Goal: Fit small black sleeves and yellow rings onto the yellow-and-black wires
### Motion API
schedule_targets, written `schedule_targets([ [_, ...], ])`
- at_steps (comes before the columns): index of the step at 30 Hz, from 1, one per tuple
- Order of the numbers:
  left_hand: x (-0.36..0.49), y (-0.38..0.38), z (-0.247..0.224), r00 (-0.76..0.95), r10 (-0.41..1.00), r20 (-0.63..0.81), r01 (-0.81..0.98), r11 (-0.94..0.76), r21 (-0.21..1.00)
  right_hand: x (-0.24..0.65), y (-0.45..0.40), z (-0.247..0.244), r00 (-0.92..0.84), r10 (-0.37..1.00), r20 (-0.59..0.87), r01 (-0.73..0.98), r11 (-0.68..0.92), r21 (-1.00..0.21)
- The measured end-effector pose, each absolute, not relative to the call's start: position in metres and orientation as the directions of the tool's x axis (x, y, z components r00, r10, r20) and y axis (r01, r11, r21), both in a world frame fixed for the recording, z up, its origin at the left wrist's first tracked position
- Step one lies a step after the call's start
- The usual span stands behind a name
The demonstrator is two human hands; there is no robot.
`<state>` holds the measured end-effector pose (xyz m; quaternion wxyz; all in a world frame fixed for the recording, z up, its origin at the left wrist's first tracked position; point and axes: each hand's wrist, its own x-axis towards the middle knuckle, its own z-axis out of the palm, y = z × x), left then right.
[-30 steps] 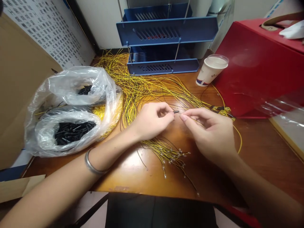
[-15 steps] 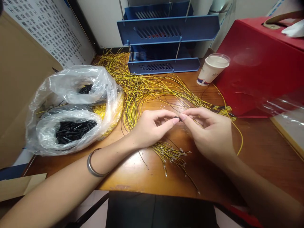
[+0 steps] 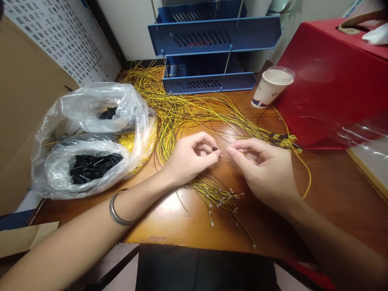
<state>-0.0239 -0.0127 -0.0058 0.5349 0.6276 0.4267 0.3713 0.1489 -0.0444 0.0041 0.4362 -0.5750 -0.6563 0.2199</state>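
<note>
My left hand (image 3: 192,155) pinches a small black piece (image 3: 214,149) between thumb and forefinger, above the middle of the wooden table. To its right, my right hand (image 3: 266,167) is closed, thumb against forefinger, with a thin wire running back through its fingers. A small gap separates the two sets of fingertips. Beneath and behind the hands spreads a bundle of yellow and dark wires (image 3: 172,109). Its near ends, tipped with small clear pieces (image 3: 222,198), lie in front of my left hand.
Clear plastic bags (image 3: 136,149) with black pieces (image 3: 93,165) and yellow ones stand at the left. Blue trays (image 3: 212,38), a paper cup (image 3: 269,89) and a red box (image 3: 330,89) stand behind. The table's front edge (image 3: 200,244) is nearest me.
My hands have moved apart; their fingertips were together around a dark piece. My left hand has drawn slightly left with the black piece, now tilted end-on.
</note>
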Motion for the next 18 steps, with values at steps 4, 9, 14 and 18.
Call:
schedule_targets([
  [4,-0.0235,-0.0111,-0.005,0.362,0.932,-0.001,0.101,-0.038,0.994,0.1479,-0.0443,0.0045,0.035,0.955,0.295,0.537,0.231,-0.811],
  [9,-0.0239,-0.0093,-0.0044,0.33,0.944,-0.004,0.057,-0.016,0.998,0.1475,-0.0444,0.0052,0.027,0.96,0.28,0.53,0.224,-0.818],
  [14,-0.026,-0.0117,-0.0033,0.364,0.931,-0.012,0.12,-0.034,0.992,0.1459,-0.0437,0.0067,0.044,0.965,0.259,0.509,0.202,-0.837],
  [18,-0.0262,-0.0138,-0.0033,0.354,0.934,0.048,0.163,-0.112,0.98,0.1459,-0.0434,0.0068,0.053,0.968,0.244,0.501,0.186,-0.845],
])
